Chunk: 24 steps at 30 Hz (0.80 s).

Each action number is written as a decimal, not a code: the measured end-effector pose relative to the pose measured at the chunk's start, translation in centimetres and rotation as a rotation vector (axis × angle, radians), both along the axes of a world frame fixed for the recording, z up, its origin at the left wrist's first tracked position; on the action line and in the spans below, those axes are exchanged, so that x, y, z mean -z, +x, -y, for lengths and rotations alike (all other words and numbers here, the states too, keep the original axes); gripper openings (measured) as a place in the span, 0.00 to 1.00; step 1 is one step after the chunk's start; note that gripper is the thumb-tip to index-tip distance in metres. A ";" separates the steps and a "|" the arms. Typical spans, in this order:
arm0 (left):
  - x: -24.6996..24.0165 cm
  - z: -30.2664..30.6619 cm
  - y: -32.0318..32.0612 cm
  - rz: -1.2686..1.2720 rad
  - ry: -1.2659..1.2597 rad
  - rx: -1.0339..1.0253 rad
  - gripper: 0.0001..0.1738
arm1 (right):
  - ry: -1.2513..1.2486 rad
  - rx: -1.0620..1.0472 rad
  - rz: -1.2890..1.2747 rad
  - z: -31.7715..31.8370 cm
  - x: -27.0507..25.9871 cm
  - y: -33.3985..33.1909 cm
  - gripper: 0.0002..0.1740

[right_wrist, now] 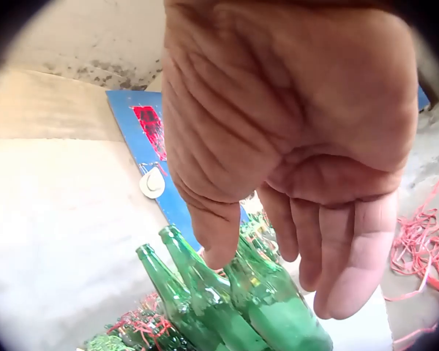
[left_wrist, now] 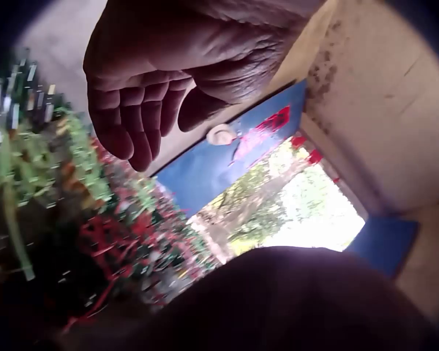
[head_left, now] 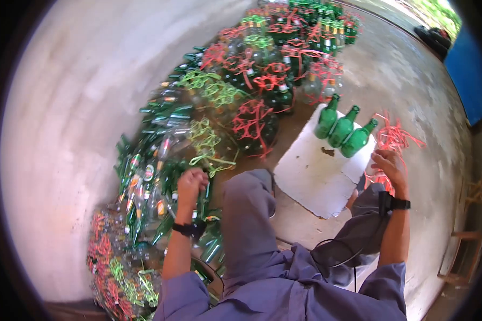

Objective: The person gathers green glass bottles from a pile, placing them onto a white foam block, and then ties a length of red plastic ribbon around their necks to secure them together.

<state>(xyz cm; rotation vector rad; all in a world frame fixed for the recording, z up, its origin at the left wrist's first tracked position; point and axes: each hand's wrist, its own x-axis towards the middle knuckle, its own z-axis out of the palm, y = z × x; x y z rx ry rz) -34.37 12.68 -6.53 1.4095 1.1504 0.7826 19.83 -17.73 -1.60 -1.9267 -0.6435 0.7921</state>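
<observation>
Three green glass bottles (head_left: 341, 130) stand side by side at the far end of a white board (head_left: 310, 174), which has a ragged hole. My right hand (head_left: 389, 167) hovers near the board's right edge, just short of the nearest bottle. In the right wrist view its relaxed fingers (right_wrist: 336, 256) hang with nothing in them, overlapping the bottles (right_wrist: 205, 296). My left hand (head_left: 191, 184) is raised beside my left knee, over a heap of loose bottles (head_left: 158, 171). Its fingers (left_wrist: 113, 131) droop, loosely bent, holding nothing.
Bundles of bottles tied with red and green plastic strips (head_left: 254, 120) line the left and far side along a pale wall (head_left: 75, 134). Loose red strips (head_left: 396, 136) lie on the floor right of the board. A wooden stool (head_left: 463, 257) stands at the right.
</observation>
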 end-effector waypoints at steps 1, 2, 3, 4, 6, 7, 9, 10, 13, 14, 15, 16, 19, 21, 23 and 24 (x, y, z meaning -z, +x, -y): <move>3.5 2.1 -3.3 -0.049 -0.041 -0.004 0.13 | -0.003 -0.036 0.020 0.1 -1.5 -0.7 0.33; 6.6 4.7 -6.4 -0.099 -0.088 -0.011 0.13 | -0.009 -0.076 0.038 0.2 -2.9 -1.2 0.33; 8.5 7.7 -8.7 -0.074 -0.188 -0.047 0.13 | -0.007 -0.121 0.044 0.5 -3.7 -1.4 0.35; 10.1 10.8 -10.5 -0.047 -0.288 -0.082 0.13 | -0.006 -0.165 0.048 0.8 -4.1 -1.3 0.37; 13.6 15.8 -13.4 -0.161 -0.447 -0.117 0.12 | -0.004 -0.228 0.178 1.7 -4.1 -0.6 0.40; 14.5 17.5 -14.1 -0.159 -0.455 -0.152 0.12 | -0.081 -0.181 0.175 1.5 -5.9 -2.0 0.34; 15.9 20.7 -15.4 -0.380 -0.542 -0.096 0.13 | -0.140 -0.225 0.170 1.4 -7.0 -2.6 0.34; 17.0 21.8 -16.4 -0.381 -0.570 -0.124 0.13 | -0.196 -0.234 0.170 1.6 -6.7 -2.7 0.34; 17.6 21.5 -17.8 -0.711 -0.247 0.084 0.15 | -0.292 -0.302 0.206 2.7 -4.1 -0.8 0.32; 17.8 20.4 -18.0 -0.711 -0.262 0.074 0.15 | -0.301 -0.318 0.205 2.6 -3.9 -0.8 0.32; 18.4 19.8 -18.5 -0.770 -0.209 0.041 0.16 | -0.405 -0.267 0.199 2.3 -4.9 -1.5 0.32; 18.6 19.8 -18.9 -0.830 -0.165 0.013 0.16 | -0.518 -0.216 0.194 2.4 -5.4 -2.0 0.31; 17.8 18.0 -19.4 -0.852 -0.100 -0.075 0.21 | -0.504 -0.231 0.268 4.6 -3.3 -0.3 0.33; 16.9 17.2 -19.1 -0.880 -0.053 -0.029 0.24 | -0.548 -0.291 0.202 5.3 -2.9 0.5 0.33; 16.6 16.7 -18.7 -0.908 -0.006 0.022 0.27 | -0.583 -0.287 0.212 6.7 -2.5 0.6 0.33; 16.7 16.7 -18.4 -0.918 0.059 0.074 0.29 | -0.612 -0.280 0.223 6.9 -2.4 0.4 0.34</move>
